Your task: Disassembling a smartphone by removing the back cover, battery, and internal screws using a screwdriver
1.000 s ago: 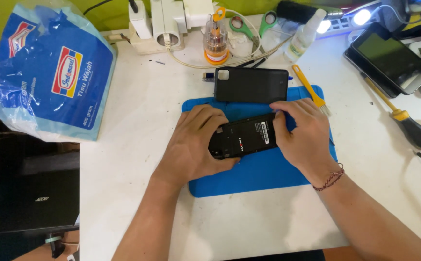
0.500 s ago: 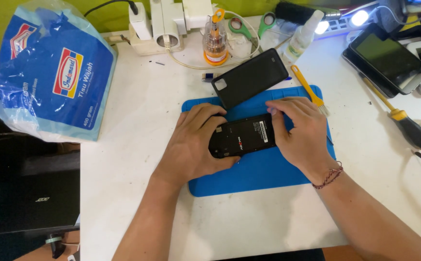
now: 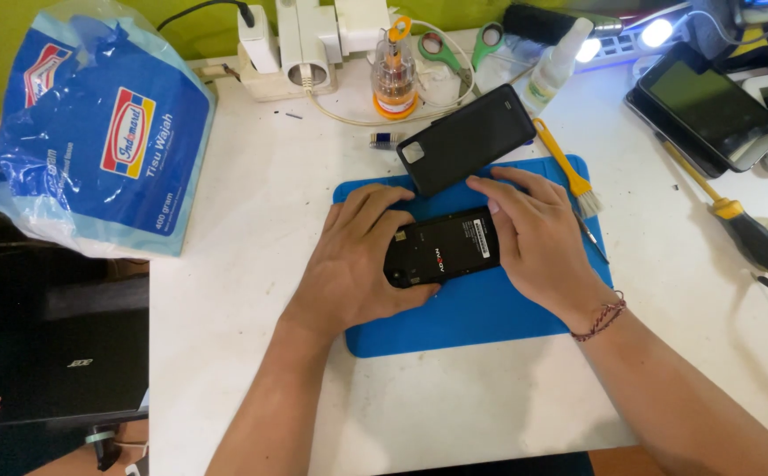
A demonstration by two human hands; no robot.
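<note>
A black phone (image 3: 444, 247) with its back cover off lies on a blue work mat (image 3: 481, 308), its inner side with a white label facing up. My left hand (image 3: 353, 260) grips the phone's left end. My right hand (image 3: 538, 238) holds the right end, fingers reaching toward the loose black back cover (image 3: 468, 137), which lies tilted across the mat's far edge. A red cord bracelet is on my right wrist.
A blue tissue bag (image 3: 102, 132) sits at the far left. A yellow-handled brush (image 3: 565, 167), a screwdriver (image 3: 737, 220), a bit-holder jar (image 3: 395, 75), a white power strip (image 3: 305, 44), scissors (image 3: 454, 44), a small bottle (image 3: 556, 66) and a dark tablet (image 3: 706, 106) ring the mat. A black laptop (image 3: 49, 353) lies at lower left.
The black back cover has turned from lying straight to tilted, its right end swung farther away. My hands stay on the phone.
</note>
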